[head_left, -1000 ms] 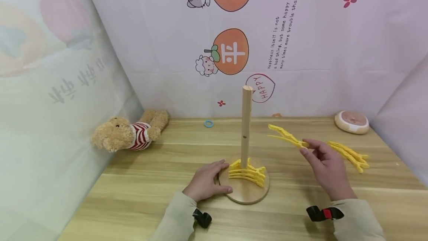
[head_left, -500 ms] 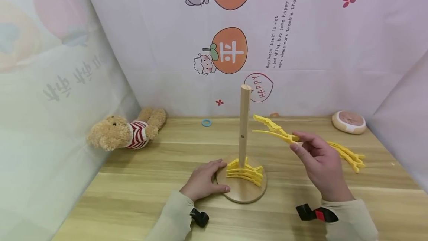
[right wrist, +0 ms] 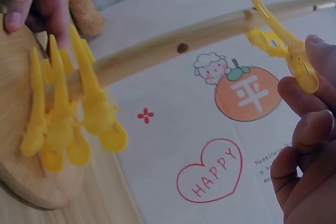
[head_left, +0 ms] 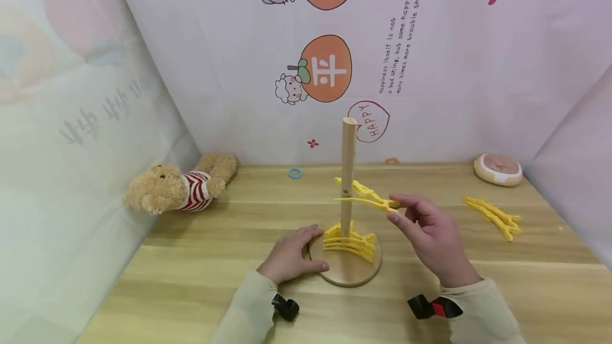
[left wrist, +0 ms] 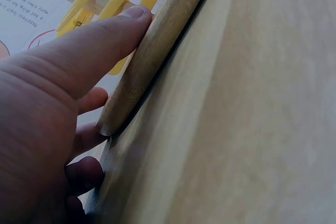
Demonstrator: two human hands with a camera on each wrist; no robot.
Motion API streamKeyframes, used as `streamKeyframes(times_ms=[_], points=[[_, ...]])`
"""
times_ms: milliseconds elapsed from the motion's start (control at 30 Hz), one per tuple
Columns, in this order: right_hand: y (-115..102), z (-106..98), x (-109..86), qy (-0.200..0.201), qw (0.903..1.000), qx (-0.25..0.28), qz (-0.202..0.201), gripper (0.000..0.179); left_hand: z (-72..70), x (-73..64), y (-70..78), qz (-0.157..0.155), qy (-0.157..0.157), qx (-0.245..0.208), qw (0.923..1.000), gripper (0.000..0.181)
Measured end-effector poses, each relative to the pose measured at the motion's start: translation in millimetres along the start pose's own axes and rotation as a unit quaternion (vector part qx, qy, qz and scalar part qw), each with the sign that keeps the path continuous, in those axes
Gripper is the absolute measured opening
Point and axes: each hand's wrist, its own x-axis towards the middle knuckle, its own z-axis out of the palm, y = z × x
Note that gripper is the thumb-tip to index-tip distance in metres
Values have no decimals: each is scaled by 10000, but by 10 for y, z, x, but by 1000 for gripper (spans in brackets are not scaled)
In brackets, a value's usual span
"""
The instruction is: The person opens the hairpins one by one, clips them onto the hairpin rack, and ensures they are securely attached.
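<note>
The fingers of the right hand (head_left: 432,238) are clamped on a yellow alligator hair clip (head_left: 375,197), parted around the wooden post (head_left: 349,153), contact hard to tell; the left hand's (head_left: 291,259) spread fingers touch the round base (head_left: 344,276).

Left hand (head_left: 292,255) spread low, right hand (head_left: 434,239) raised and pinching, other fingers (right wrist: 312,132) apparently curled

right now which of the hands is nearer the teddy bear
Left: the left hand touches the wooden base, right of the bear; the right hand, pinching a clip by the pole, is farther right.
</note>
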Motion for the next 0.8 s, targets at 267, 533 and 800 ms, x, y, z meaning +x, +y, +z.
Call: streamKeyframes(times_ms=[267, 533, 800], points=[[46, 169, 22, -254, 9997, 24, -33, 36, -95, -6, -8, -49, 34, 83, 9999, 85], [102, 174, -50, -636, 9968, -102, 476, 28, -24, -23, 33, 90, -24, 76, 9999, 85], [235, 249, -107, -1240, 9894, -241, 712, 28, -15, -34, 43, 34, -22, 33, 10000, 82]])
